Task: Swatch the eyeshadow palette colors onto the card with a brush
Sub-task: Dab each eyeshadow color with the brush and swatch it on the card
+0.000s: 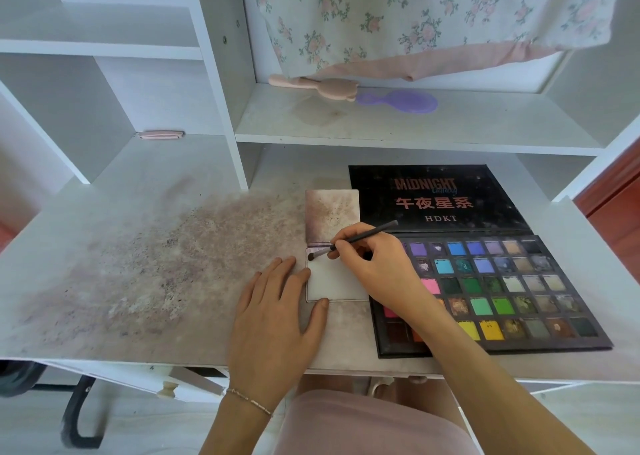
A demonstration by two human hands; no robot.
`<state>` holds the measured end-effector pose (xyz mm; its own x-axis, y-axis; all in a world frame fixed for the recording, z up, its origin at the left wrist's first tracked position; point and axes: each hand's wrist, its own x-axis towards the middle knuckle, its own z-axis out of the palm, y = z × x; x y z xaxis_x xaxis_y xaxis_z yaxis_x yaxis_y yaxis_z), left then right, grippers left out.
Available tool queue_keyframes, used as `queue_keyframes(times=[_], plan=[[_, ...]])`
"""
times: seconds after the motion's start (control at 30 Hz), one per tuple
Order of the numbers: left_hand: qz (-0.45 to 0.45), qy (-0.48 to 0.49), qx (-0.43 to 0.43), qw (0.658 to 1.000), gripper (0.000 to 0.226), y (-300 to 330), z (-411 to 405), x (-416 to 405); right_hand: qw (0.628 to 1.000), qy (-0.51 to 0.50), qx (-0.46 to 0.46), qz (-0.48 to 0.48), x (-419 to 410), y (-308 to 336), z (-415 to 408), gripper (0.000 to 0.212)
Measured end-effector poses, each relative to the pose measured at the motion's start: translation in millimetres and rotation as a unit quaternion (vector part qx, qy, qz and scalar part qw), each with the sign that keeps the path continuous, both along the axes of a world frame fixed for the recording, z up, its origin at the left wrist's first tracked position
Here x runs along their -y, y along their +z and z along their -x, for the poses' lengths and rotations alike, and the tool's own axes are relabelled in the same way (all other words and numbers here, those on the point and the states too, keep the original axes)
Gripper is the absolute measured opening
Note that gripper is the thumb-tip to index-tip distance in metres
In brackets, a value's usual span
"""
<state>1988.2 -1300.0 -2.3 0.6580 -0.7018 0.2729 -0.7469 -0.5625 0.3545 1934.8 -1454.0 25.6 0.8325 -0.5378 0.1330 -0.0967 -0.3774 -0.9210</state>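
Note:
A large black eyeshadow palette (519,288) lies open on the desk's right side, its lid (436,198) folded back and its many colour pans facing up. A small white card (332,281) sits left of the palette, below a stained square sheet (332,212). My right hand (374,264) grips a thin dark brush (356,238) and holds its tip against the card's upper left corner. My left hand (277,302) lies flat on the desk, its fingers pressing the card's left edge and lower corner.
The white desk (138,264) is smeared with pinkish-brown powder at left and centre. On the shelf behind lie a pink hairbrush (318,86) and a purple one (401,101), under a floral cloth (433,15). A small pink case (160,135) sits in the left cubby.

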Motion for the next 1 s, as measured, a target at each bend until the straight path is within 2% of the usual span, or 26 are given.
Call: queue_keyframes(times=[0.23,0.4,0.57,0.73,1.0], plan=[[0.004,0.003,-0.009,1.000,0.042,1,0,1,0.992,-0.050,0.107,-0.055,2,6,8,0.027],[0.010,0.001,-0.009,1.000,0.042,0,0,0,0.982,-0.100,0.133,-0.085,15,12,29,0.025],[0.011,-0.001,0.002,1.000,0.049,0,0,0,0.981,-0.151,0.107,-0.055,29,8,59,0.024],[0.011,0.002,0.003,1.000,0.053,0,0,1,0.980,-0.186,0.055,0.037,39,1,74,0.027],[0.011,0.005,0.004,1.000,0.042,0,2,1,0.984,-0.126,0.020,0.126,34,-2,75,0.031]])
